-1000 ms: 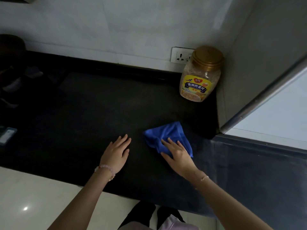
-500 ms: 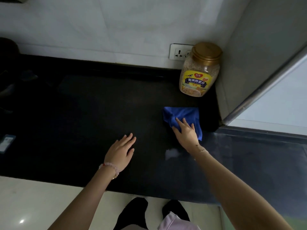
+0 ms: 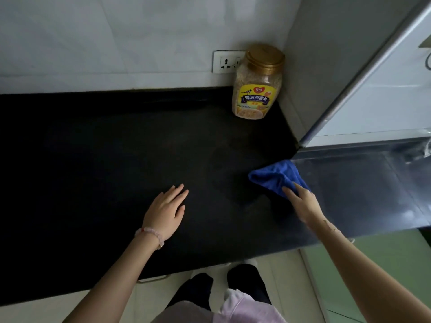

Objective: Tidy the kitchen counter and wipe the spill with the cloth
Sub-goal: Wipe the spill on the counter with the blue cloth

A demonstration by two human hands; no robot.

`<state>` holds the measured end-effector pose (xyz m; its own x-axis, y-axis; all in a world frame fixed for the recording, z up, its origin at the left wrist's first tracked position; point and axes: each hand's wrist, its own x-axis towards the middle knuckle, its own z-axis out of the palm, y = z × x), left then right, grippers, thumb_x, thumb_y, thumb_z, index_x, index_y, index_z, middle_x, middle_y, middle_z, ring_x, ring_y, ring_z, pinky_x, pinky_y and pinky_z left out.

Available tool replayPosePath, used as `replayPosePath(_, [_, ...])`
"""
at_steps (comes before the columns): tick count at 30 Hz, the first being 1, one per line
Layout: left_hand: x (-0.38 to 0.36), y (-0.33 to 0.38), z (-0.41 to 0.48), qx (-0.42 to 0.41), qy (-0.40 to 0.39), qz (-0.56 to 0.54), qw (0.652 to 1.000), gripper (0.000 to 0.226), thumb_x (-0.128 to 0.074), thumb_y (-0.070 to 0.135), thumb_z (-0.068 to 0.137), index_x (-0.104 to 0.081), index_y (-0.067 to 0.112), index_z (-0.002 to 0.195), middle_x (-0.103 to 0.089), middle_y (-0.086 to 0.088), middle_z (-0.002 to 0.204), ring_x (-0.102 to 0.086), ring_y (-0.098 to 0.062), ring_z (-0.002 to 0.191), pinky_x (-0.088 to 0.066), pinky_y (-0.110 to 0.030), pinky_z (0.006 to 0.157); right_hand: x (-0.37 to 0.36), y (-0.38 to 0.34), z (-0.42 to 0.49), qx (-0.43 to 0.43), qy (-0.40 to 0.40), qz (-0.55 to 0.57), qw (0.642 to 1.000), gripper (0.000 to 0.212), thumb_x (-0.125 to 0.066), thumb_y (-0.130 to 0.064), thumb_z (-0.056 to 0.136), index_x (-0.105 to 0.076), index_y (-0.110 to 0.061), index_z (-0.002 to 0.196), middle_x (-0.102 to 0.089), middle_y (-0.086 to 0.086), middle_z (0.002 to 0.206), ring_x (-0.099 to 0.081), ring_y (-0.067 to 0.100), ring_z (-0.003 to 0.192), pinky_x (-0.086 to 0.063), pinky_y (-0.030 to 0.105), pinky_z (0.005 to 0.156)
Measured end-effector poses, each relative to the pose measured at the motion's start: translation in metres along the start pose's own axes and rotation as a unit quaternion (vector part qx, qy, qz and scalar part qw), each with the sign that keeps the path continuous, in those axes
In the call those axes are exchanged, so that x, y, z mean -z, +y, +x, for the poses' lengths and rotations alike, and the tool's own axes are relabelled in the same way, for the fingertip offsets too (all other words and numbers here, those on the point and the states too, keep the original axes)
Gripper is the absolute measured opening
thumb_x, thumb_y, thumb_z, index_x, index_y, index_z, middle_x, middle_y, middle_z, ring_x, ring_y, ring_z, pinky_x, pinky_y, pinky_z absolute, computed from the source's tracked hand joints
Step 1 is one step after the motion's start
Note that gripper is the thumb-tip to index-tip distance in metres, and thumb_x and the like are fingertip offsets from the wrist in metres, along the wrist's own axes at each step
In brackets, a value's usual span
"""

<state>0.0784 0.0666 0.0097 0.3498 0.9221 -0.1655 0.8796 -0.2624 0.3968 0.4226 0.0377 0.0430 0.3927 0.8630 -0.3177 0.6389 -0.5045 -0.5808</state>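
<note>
A crumpled blue cloth (image 3: 275, 177) lies on the black counter (image 3: 116, 159) near its right end. My right hand (image 3: 303, 203) presses flat on the cloth's near edge, fingers stretched over it, slightly blurred. My left hand (image 3: 166, 212) rests palm down on the counter's middle, fingers apart, holding nothing; a bead bracelet is on its wrist. No spill shows on the dark surface.
A clear jar of oats (image 3: 257, 82) with a gold lid stands in the back right corner, in front of a wall socket (image 3: 227, 61). A grey appliance (image 3: 349, 89) borders the counter on the right. The floor and my feet lie below the front edge.
My right hand has swept the cloth from the counter's middle to the right, back toward the jar, then forward again to the right end. The left hand stayed flat on the counter.
</note>
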Motion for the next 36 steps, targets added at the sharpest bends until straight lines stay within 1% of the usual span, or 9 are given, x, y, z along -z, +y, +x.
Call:
replayPosePath(2, [-0.001,-0.002,-0.004,-0.001,-0.003,0.003,1.000,0.046,-0.038,0.025,0.096,-0.032,0.022,0.141,-0.021,0.006,0.155,-0.017,-0.014,0.144,-0.013,-0.034,0.118,-0.017,-0.013,0.004,-0.028,0.002,0.001,1.000,0.053,-0.048,-0.039,0.091,-0.043,-0.017,0.139,-0.048,0.014,0.140,-0.040,0.028,0.132,-0.031,0.037,0.104])
replayPosePath(4, [-0.002,-0.004,-0.009,-0.005,0.004,0.008,1.000,0.046,-0.038,0.025,0.096,-0.033,0.021,0.141,-0.022,0.006,0.154,-0.018,-0.015,0.144,-0.014,-0.034,0.117,-0.035,-0.035,-0.002,-0.017,-0.016,-0.008,1.000,0.057,-0.047,-0.038,0.093,-0.034,-0.019,0.144,-0.031,0.014,0.152,-0.023,0.032,0.142,-0.022,0.040,0.112])
replayPosePath(8, [-0.003,-0.007,-0.016,-0.010,0.009,0.009,1.000,0.046,-0.041,0.022,0.095,-0.034,0.019,0.140,-0.025,0.004,0.154,-0.020,-0.017,0.143,-0.016,-0.036,0.117,-0.067,-0.068,-0.042,0.071,-0.073,-0.026,0.994,0.053,-0.051,-0.032,0.093,-0.037,-0.018,0.142,-0.029,0.010,0.153,-0.020,0.030,0.143,-0.021,0.033,0.112])
replayPosePath(13, [-0.006,-0.005,-0.017,0.002,0.009,0.011,1.000,0.047,-0.042,0.022,0.095,-0.034,0.019,0.141,-0.025,0.004,0.154,-0.020,-0.017,0.143,-0.016,-0.037,0.117,-0.074,-0.022,-0.094,0.274,-0.137,-0.087,0.948,0.048,-0.046,-0.036,0.091,-0.046,-0.023,0.137,-0.038,-0.011,0.144,-0.014,-0.009,0.134,-0.005,0.017,0.116])
replayPosePath(16, [-0.008,-0.003,-0.016,0.009,0.006,0.012,1.000,0.047,-0.040,0.023,0.095,-0.032,0.019,0.141,-0.023,0.003,0.154,-0.018,-0.017,0.144,-0.015,-0.039,0.118,-0.043,0.009,-0.082,0.224,-0.082,-0.102,0.966,0.048,-0.054,-0.033,0.087,-0.049,-0.023,0.135,-0.045,-0.006,0.141,-0.036,0.016,0.137,-0.012,0.011,0.110])
replayPosePath(19, [-0.009,0.001,-0.016,0.019,0.010,0.011,1.000,0.047,-0.040,0.023,0.095,-0.032,0.019,0.141,-0.023,0.002,0.154,-0.017,-0.018,0.144,-0.014,-0.040,0.118,-0.013,0.031,-0.048,0.067,-0.003,-0.090,0.994,0.049,-0.056,-0.028,0.089,-0.046,-0.019,0.137,-0.047,0.013,0.142,-0.040,0.030,0.134,-0.033,0.034,0.105])
replayPosePath(22, [-0.009,0.004,-0.016,0.031,0.010,0.007,0.999,0.048,-0.040,0.023,0.095,-0.031,0.018,0.142,-0.023,0.001,0.154,-0.017,-0.019,0.144,-0.014,-0.041,0.118,-0.008,0.021,-0.014,0.014,0.040,-0.041,0.998,0.049,-0.048,-0.033,0.092,-0.043,-0.019,0.138,-0.043,0.013,0.145,-0.041,0.033,0.132,-0.035,0.040,0.103])
replayPosePath(31, [-0.004,0.009,-0.016,0.061,-0.015,-0.003,0.998,0.048,-0.036,0.025,0.097,-0.025,0.022,0.143,-0.013,0.007,0.156,-0.009,-0.013,0.145,-0.008,-0.036,0.119,-0.071,-0.081,0.039,0.138,-0.059,-0.073,0.986,0.049,-0.038,-0.036,0.097,-0.031,-0.027,0.144,-0.022,0.009,0.156,-0.014,0.034,0.144,-0.008,0.045,0.117])
replayPosePath(36, [-0.004,0.012,-0.016,0.070,-0.005,-0.016,0.997,0.048,-0.039,0.023,0.096,-0.028,0.022,0.143,-0.016,0.007,0.156,-0.011,-0.013,0.145,-0.010,-0.036,0.120,-0.096,-0.081,0.005,0.263,-0.125,-0.109,0.951,0.051,-0.042,-0.036,0.095,-0.031,-0.028,0.144,-0.028,0.004,0.154,-0.019,0.021,0.144,-0.005,0.043,0.120])
